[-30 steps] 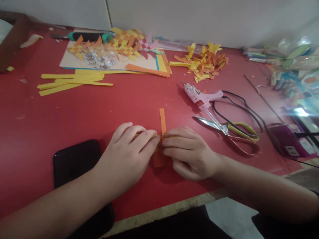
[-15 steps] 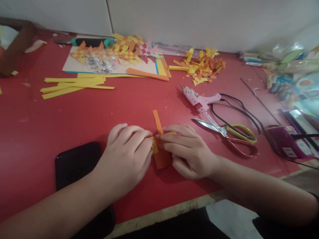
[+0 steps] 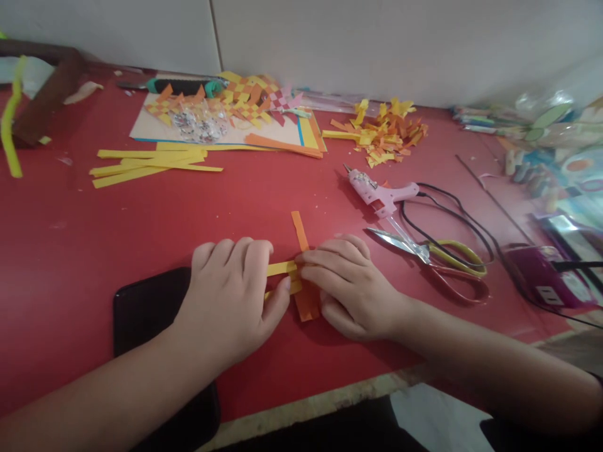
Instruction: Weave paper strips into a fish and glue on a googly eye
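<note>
Between my hands lie crossed paper strips on the red table (image 3: 264, 207). An orange paper strip (image 3: 300, 231) points away from me, and wider orange paper (image 3: 308, 306) shows below my right fingers. Yellow paper strips (image 3: 281, 269) run sideways across the orange into my left hand (image 3: 230, 285), whose fingers are curled round their left ends. My right hand (image 3: 351, 282) presses its fingers together on the crossing, hiding part of it. A black phone (image 3: 151, 307) lies partly under my left forearm.
Loose yellow strips (image 3: 155, 164) lie at the left. Behind are woven paper pieces (image 3: 249, 100) and a heap of paper scraps (image 3: 389, 129). A pink glue gun (image 3: 381, 191), its black cord (image 3: 452, 194) and scissors (image 3: 424, 251) lie right of my hands. A wooden frame (image 3: 49, 103) stands far left.
My left hand has drawn back leftward from the crossing, so more of the yellow strips shows. My right hand stays on the orange paper. The view has shifted slightly.
</note>
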`<state>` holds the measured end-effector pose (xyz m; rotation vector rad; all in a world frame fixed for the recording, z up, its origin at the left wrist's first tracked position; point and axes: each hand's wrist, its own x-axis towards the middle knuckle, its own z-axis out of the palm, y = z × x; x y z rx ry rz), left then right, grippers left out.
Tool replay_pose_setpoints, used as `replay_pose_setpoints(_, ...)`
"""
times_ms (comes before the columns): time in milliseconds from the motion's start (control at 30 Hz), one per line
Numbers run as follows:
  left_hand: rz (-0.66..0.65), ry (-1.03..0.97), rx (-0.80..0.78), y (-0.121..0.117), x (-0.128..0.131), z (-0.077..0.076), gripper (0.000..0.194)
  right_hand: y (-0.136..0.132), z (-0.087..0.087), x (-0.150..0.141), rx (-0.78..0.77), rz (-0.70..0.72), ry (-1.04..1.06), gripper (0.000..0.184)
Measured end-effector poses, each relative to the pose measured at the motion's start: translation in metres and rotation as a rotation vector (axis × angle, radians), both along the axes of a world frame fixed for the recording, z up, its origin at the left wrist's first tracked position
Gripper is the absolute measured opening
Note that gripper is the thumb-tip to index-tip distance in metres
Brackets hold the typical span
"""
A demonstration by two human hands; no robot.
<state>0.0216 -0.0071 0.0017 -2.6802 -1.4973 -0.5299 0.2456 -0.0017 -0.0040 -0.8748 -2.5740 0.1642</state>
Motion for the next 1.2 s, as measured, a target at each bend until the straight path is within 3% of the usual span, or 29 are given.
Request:
replay_pose_setpoints(167,0.008,-0.186,-0.182,0.002,-0.003,-0.004,0.050,-0.001,0.002,0.002,-0.038,-0.026,0.019,0.031)
replay_pose_setpoints(267,0.037,-0.272,-0.169,0.003,-0.005,-0.005,0.053,-0.004,0.004,0.001,-0.034,-0.044,0.004,0.031)
replay_pose_setpoints(467,0.022,-0.186,0.060,0.008,-0.005,-0.003,0.019,-0.005,0.009,-0.001,-0.046,-0.064,-0.002,0.030)
replay_pose_setpoints(600,-0.090,-0.093,0.116,-0.001,-0.003,0.010,0.009,0.025,0.013,0.029,0.085,-0.262,0.069,0.030)
replay_pose_setpoints(700,-0.194,0.021,0.103,-0.023,0.000,0.018,0.022,0.054,0.018,0.072,0.109,-0.441,-0.042,0.031)
replay_pose_setpoints(867,-0.267,0.087,0.109,-0.052,-0.001,0.012,0.037,0.073,0.025,0.132,-0.072,-0.566,-0.257,0.048)
replay_pose_setpoints(1000,-0.317,0.083,0.115,-0.049,-0.003,0.003,0.050,0.079,0.020,0.135,-0.155,-0.576,-0.291,0.056)
replay_pose_setpoints(1200,-0.310,0.032,0.098,-0.047,-0.002,-0.010,0.060,0.091,0.013,0.124,-0.096,-0.565,-0.389,0.051)
